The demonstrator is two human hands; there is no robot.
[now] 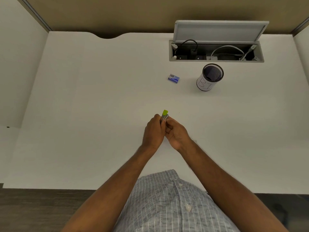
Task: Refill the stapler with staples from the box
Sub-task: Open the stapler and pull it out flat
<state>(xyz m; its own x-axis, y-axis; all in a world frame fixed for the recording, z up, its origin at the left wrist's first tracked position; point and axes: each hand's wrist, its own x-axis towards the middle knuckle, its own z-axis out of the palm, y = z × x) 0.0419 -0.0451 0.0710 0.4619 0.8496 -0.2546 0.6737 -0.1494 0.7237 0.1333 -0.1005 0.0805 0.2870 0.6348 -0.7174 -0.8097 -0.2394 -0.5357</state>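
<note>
You hold the stapler (164,116) over the near-middle of the white desk (83,114), its green end poking out on the far side. Your left hand (153,132) wraps its body; your right hand (175,133) pinches its metal part with the fingertips. Both hands are pressed close together. The blue staple box (173,78) lies well apart, farther back, just left of a mesh pen cup (209,77). Behind that, a cable hatch (216,50) stands open.

Mesh pen cup (210,77) beside open cable hatch (217,51) — white desk (83,97).
</note>
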